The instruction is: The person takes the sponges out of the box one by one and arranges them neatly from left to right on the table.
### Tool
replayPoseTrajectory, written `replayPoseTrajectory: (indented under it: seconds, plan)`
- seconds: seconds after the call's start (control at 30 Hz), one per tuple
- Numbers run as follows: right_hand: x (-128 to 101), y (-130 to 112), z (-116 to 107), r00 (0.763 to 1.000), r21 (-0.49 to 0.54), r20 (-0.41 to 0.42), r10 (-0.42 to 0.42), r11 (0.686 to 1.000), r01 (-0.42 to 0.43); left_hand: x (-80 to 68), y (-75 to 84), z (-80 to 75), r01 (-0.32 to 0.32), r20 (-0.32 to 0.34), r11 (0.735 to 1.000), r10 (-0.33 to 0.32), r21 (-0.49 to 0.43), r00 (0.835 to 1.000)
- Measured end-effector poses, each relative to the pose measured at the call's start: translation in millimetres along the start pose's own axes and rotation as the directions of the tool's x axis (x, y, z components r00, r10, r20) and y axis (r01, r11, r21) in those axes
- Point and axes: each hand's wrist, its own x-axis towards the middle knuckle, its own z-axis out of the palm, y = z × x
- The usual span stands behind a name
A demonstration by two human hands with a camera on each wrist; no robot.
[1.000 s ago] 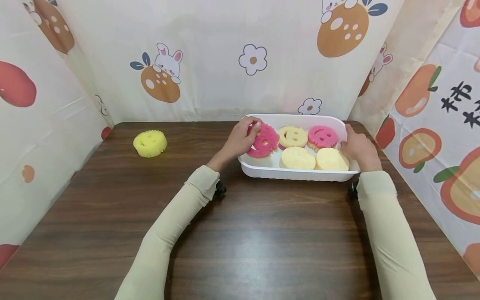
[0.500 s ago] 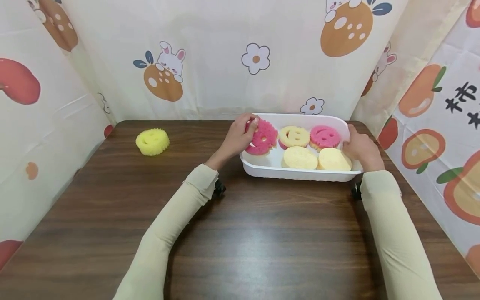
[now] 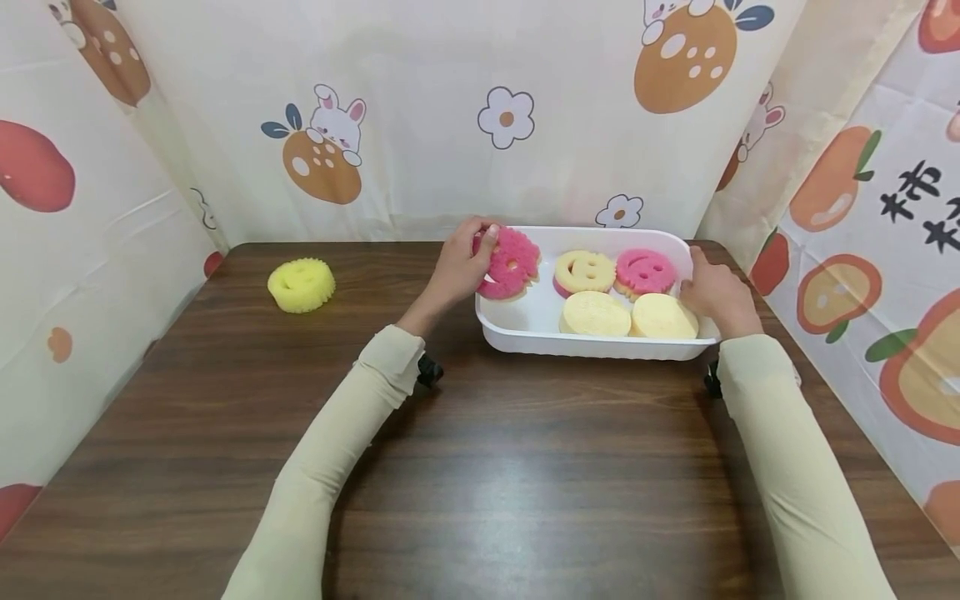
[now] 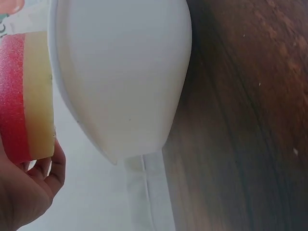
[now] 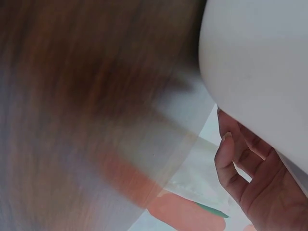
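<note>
A white tray (image 3: 525, 337) stands on the brown table at the back right. My left hand (image 3: 463, 265) grips a pink smiley sponge (image 3: 508, 263) and holds it lifted over the tray's left end; the left wrist view shows its pink and cream layers (image 4: 26, 94) beside the tray wall (image 4: 120, 72). My right hand (image 3: 716, 293) holds the tray's right rim, its fingers (image 5: 240, 168) curled against the tray's outer wall (image 5: 260, 62). Inside lie a yellow smiley sponge (image 3: 584, 271), a pink smiley sponge (image 3: 644, 270) and two cream sponges (image 3: 596, 313).
A yellow smiley sponge (image 3: 301, 285) lies alone on the table (image 3: 480, 467) at the back left. Patterned curtains (image 3: 420, 117) close in the table at the back and on both sides.
My left hand has lifted the pink sponge up and to the left, from inside the tray's left end to above its rim. The right hand stays on the tray's right rim.
</note>
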Motion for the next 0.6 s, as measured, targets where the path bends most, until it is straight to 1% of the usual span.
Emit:
replayPoseTrajectory:
  seconds: [0.17, 0.33, 0.43, 0.6]
  plan:
    - [0, -2, 0, 1.000, 0.003, 0.003, -0.001, 1.000, 0.001, -0.3, -3.8, -6.8, 0.035, -0.034, 0.999, -0.035, -0.009, 0.999]
    - [1, -3, 0, 1.000, 0.002, 0.001, -0.003, 1.000, 0.003, -2.3, -10.5, -13.7, 0.070, -0.052, 0.997, -0.071, -0.017, 0.996]
    - [1, -4, -1, 1.000, 0.009, 0.002, -0.010, 1.000, 0.010, -2.9, -13.1, -17.8, 0.074, -0.064, 0.997, -0.075, -0.015, 0.995]
    - [-1, -1, -2, 1.000, 0.032, 0.029, -0.006, 0.999, 0.005, -2.0, -14.5, -22.4, 0.075, -0.071, 0.997, -0.076, -0.007, 0.995]
